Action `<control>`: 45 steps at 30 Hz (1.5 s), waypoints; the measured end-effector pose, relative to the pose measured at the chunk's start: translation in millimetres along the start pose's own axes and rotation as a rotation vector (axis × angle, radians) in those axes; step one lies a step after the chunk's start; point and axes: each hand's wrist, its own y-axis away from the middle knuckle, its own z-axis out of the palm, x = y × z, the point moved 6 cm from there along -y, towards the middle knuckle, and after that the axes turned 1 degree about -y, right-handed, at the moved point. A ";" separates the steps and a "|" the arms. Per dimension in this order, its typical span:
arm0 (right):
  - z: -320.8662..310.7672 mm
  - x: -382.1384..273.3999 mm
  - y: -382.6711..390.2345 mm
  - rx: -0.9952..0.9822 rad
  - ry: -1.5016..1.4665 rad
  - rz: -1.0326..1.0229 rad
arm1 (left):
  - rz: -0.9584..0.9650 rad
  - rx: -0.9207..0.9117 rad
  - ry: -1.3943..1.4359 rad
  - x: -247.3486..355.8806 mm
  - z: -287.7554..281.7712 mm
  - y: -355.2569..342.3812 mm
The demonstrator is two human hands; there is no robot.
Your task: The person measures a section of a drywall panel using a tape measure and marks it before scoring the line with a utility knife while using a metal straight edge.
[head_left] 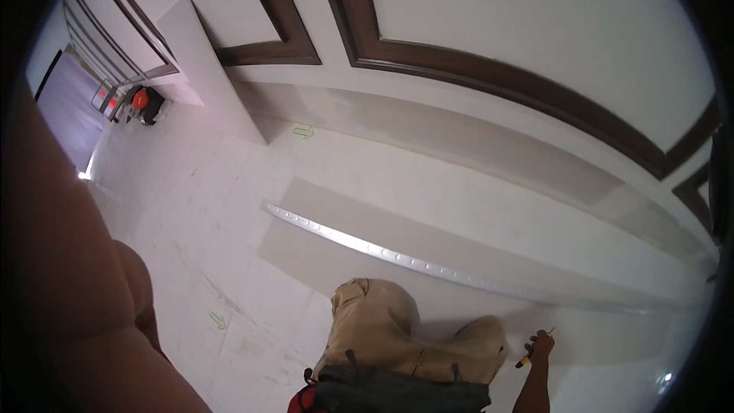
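Observation:
My right hand grips a yellow and black utility knife beside my tan-trousered knee at the lower right. A long silver metal strip, dotted with round marks, lies lengthwise on a pale grey board on the floor in front of my knees. My left arm looms large along the left edge, close to the camera; its hand is out of view. A dark pouch or apron hangs at my waist.
A white panelled wall with dark wood mouldings runs beyond the board. A tall pale panel leans against it. At the far left are a trolley, an orange object with dark bags, and a pale sheet. Green arrows mark the floor.

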 end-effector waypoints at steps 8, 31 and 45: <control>-22.5 -10.6 -79.0 0.303 0.188 -0.016 | -1.235 0.199 0.516 -58.9 304.4 205.9; -80.3 74.0 -28.8 0.777 0.277 0.117 | -2.480 -0.932 0.573 155.5 491.2 701.4; -74.2 87.7 -1.7 0.743 0.065 0.046 | -2.383 -0.754 0.700 145.8 484.2 686.5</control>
